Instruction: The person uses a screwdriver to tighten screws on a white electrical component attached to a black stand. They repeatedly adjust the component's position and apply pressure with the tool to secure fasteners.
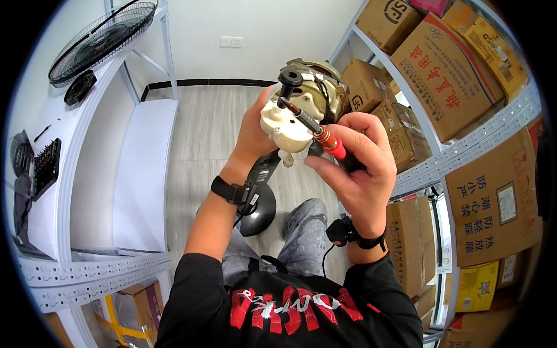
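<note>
In front of me is a fan motor (316, 95) with a cream-white gear housing (284, 124) facing me. My left hand (255, 130) is closed around its left side, the fingers partly hidden behind the housing. A black knob (289, 81) on a short post stands up from the housing. My right hand (365, 153) grips a screwdriver (328, 141) with a red and dark handle between thumb and fingers. Its tip points up and left, close to the foot of the knob; whether it touches cannot be told. Below the motor, a black fan stand (258, 211) rests on its round base.
On the left white shelf lie a black fan grille (101, 40), a small black round part (80, 87), an opened bit case (46, 168) and a thin dark tool (42, 134). At right, a metal rack (423, 156) holds several cardboard boxes (447, 75).
</note>
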`<move>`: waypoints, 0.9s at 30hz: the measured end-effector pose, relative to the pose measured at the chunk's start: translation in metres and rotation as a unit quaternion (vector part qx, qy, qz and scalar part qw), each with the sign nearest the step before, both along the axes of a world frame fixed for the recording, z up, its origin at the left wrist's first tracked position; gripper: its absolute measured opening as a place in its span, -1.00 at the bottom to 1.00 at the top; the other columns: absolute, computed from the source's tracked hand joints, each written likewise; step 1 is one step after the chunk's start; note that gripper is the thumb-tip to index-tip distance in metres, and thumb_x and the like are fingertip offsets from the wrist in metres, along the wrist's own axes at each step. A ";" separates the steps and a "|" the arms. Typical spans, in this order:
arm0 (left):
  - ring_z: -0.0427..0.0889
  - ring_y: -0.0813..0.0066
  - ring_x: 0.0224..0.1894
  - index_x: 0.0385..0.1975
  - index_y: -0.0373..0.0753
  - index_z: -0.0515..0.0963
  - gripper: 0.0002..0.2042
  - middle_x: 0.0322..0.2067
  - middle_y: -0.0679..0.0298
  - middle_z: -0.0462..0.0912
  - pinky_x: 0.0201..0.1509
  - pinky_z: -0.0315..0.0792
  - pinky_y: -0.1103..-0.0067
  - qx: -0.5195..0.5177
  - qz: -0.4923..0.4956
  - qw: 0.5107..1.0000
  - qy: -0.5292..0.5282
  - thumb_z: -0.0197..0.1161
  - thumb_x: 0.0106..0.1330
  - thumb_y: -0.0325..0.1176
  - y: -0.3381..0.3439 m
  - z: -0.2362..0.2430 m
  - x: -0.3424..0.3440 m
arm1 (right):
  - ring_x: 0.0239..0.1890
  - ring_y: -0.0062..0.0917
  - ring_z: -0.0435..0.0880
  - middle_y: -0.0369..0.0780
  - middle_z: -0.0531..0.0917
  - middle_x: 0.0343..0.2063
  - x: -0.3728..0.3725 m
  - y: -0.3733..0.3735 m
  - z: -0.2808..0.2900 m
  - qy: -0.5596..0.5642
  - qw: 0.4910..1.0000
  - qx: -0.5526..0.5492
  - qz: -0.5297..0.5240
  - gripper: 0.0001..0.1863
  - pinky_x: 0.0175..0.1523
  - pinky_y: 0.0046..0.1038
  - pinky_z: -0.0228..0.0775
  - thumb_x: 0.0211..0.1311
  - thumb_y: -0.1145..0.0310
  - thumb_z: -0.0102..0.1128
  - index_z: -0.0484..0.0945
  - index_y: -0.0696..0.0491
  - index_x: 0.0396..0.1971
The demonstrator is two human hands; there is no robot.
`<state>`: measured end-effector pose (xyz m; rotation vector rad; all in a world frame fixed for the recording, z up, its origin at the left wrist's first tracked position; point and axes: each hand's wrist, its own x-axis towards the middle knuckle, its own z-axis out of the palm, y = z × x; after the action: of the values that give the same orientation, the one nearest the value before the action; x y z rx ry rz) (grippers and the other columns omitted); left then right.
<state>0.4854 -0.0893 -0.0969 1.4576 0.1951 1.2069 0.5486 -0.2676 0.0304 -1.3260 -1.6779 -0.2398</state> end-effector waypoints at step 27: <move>0.43 0.24 0.29 0.30 -0.21 0.27 -0.11 0.28 0.10 0.38 0.28 0.38 0.36 0.187 0.024 0.980 0.071 0.63 -0.08 -0.27 0.021 -0.007 -0.029 | -0.36 -0.49 0.58 -0.23 0.49 -0.27 -0.001 0.004 0.012 -0.055 0.998 -0.031 0.012 -0.61 -0.32 -0.50 0.46 -0.18 0.50 0.56 0.72 0.05 -0.22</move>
<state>0.4563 -0.0682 -0.1041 1.8784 0.1028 1.2235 0.5475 -0.2641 0.0428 -1.3587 -1.8057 -0.2524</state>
